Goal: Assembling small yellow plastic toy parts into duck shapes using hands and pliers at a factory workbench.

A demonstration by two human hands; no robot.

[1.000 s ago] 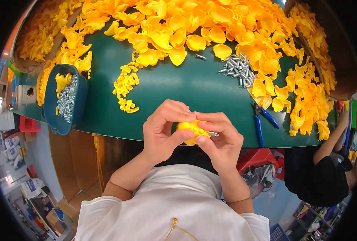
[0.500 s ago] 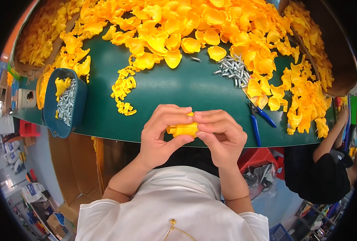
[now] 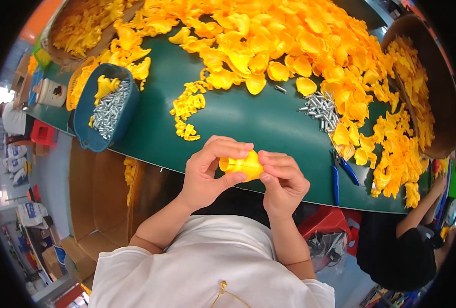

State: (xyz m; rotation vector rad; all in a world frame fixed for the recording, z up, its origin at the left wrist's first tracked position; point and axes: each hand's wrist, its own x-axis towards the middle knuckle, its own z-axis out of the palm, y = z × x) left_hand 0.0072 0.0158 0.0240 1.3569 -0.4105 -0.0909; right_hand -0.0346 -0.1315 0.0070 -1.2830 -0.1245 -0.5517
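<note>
A hollow yellow plastic part [image 3: 249, 167], rounded at the right with a short tube end at the left, is held between my hands over the table's near edge. A seam line runs along it. My left hand [image 3: 203, 172] is closed around the tube end, thumb below and fingers above. At the rounded end, my right hand [image 3: 284, 182] pinches with bent fingers and thumb, covering part of it. Beyond my hands lie small yellow ring-like pieces [image 3: 187, 109] and a heap of yellow curved shells [image 3: 258, 56]. Small silver metal cylinders [image 3: 321, 109] form a pile to the right.
Blue-handled pliers [image 3: 345, 172] lie on the green table [image 3: 248, 118] at the right. A blue basket [image 3: 128, 110] of metal cylinders stands at the left edge. Cardboard boxes [image 3: 446, 102] hold more yellow parts. Another person's arm [image 3: 418, 205] is at the far right.
The yellow part has turned in my hands and now shows its rounded side and tube opening. My right fingers have shifted off its middle. The whole view has swung, tilting the table.
</note>
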